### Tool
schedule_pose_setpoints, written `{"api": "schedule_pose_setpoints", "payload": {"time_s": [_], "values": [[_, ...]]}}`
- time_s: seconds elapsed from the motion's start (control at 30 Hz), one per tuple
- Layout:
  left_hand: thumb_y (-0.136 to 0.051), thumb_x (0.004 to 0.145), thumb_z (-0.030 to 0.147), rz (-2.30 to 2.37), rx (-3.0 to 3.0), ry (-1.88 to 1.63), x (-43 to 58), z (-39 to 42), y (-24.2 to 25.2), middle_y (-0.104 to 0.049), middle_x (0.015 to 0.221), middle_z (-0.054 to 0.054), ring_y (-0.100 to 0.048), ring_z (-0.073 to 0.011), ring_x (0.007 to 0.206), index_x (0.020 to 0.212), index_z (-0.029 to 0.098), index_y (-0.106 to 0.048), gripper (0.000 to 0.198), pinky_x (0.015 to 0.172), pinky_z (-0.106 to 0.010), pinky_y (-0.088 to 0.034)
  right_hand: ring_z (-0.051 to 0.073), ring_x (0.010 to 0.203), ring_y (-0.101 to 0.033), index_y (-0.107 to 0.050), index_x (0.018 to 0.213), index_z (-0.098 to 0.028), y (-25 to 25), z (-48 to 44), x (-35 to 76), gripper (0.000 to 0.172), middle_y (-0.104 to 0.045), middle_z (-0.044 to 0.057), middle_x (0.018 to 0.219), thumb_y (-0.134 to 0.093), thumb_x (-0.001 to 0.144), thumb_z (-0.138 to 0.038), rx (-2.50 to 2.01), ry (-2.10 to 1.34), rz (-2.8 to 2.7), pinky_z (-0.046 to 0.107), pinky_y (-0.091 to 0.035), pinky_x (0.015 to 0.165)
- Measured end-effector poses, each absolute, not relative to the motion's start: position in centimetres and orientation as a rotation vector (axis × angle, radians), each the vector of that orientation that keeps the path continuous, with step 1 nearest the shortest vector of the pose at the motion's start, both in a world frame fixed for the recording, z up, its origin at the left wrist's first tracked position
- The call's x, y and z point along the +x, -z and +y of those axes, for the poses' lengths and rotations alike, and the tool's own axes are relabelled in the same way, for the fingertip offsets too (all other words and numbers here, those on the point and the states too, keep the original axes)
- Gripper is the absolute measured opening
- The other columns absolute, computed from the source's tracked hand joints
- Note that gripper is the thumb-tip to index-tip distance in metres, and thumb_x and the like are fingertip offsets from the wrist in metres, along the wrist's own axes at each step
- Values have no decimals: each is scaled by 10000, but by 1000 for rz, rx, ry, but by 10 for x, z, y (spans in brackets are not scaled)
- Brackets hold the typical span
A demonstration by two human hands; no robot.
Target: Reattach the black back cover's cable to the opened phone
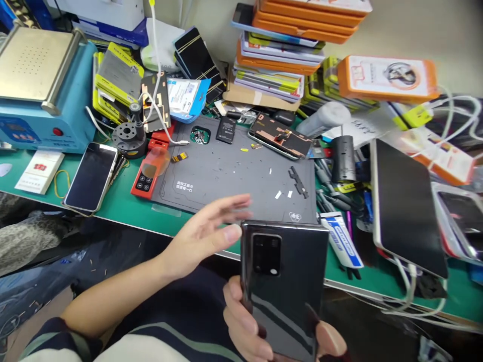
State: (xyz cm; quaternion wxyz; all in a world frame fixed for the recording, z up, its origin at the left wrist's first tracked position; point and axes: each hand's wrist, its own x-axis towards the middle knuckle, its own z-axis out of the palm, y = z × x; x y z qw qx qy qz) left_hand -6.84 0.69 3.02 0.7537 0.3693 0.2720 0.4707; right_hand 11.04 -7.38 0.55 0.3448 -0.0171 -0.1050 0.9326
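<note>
Glossy black glass-backed smartphone (285, 286), lower centre of frame, held upright off desk, rear face toward camera; square camera block (266, 254) at its upper left. Back cover on, no seam lifted: opening judged not begun. Right hand (249, 327) grasping phone from below, thumb on left edge. Left hand (211, 229) released, fingers spread, just left of phone's top corner. Behind: dark grey repair mat (234, 171) on green desk (124, 203), small parts scattered.

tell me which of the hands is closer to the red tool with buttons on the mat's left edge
Left. The left hand hovers open just right of and below the red tool. The right hand is lower, gripping the black phone.
</note>
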Motion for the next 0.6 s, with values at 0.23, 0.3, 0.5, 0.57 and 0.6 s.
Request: {"api": "schedule_pose_setpoints", "payload": {"time_s": [0.23,0.3,0.5,0.57,0.6], "values": [[-709,807,825,68,643,-770,-46,12,-12,-463,1627,-243,-491,-441,1485,1696,212,-228,1182,1172,-556,-456,5,422,-379,-611,1424,-158,5,-86,83,984,-461,-64,766,-856,633,-690,363,-2424,-40,115,-341,366],[-742,781,816,-74,598,-768,-39,9,-7,-533,1563,-250,-527,-451,1453,1687,206,-264,1192,1150,-567,-470,23,407,-374,-621,1428,-196,11,-86,81,946,-449,-74,690,-789,680,-750,358,-2444,-131,116,-330,367],[-844,721,730,-25,517,-845,-40,4,-1,-673,1343,-208,-695,-409,1241,1475,161,-592,978,1146,-554,-471,162,590,-628,-628,1434,-265,15,-78,106,1055,-662,70,809,-342,796,-1055,-92,-2479,-655,259,-515,504],[-851,709,733,30,503,-870,-45,2,-1,-679,1332,-197,-722,-387,1181,1445,182,-608,950,1099,-551,-510,251,775,-723,-583,1492,-247,5,-73,126,1077,-713,171,1052,-99,889,-998,-419,-2421,-835,373,-595,601],[-852,697,747,56,498,-880,-47,2,-1,-676,1337,-205,-724,-390,1171,1438,181,-610,964,1074,-552,-527,288,834,-738,-581,1498,-245,-1,-71,137,1062,-712,196,1118,-35,918,-949,-575,-2373,-932,429,-616,648]]}}
